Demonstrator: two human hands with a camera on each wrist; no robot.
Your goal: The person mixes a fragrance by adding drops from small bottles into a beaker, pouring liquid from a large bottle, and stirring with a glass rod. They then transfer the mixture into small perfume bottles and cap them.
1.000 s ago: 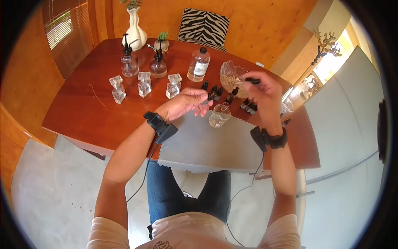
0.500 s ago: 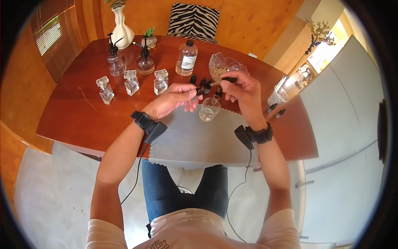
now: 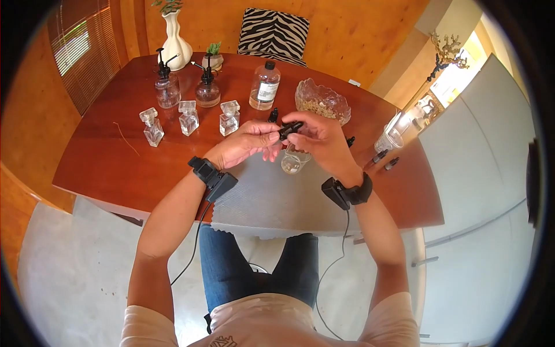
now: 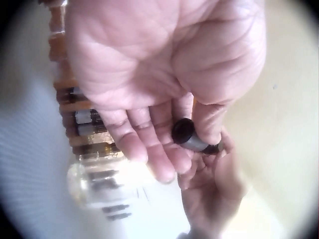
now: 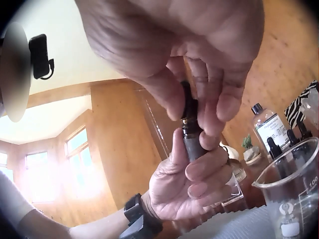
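Note:
Between thumb and fingers, my left hand (image 3: 248,143) holds a small dark dropper bottle (image 5: 193,146) with a grey label. From above, my right hand (image 3: 321,141) pinches its black dropper cap (image 5: 188,102), which sits at the bottle's neck; a thin gold-coloured strip of the neck shows below it in the right wrist view. The left wrist view shows the round dark base (image 4: 182,130) of the bottle. Just beneath the hands stands a glass beaker (image 3: 293,164) with measuring marks. Several more dropper bottles (image 5: 279,155) stand behind it, partly hidden by the right hand in the head view.
A grey mat (image 3: 272,202) covers the table's front. Three square glass bottles (image 3: 229,121) stand at left, with two spray bottles (image 3: 207,93) behind. A labelled bottle (image 3: 264,89) and glass bowl (image 3: 324,104) are farther back. Clear cups (image 3: 388,139) stand at right.
My right hand has moved left and brought the dropper over to the bottle in my left hand; its glass tube no longer shows. My left hand keeps its hold.

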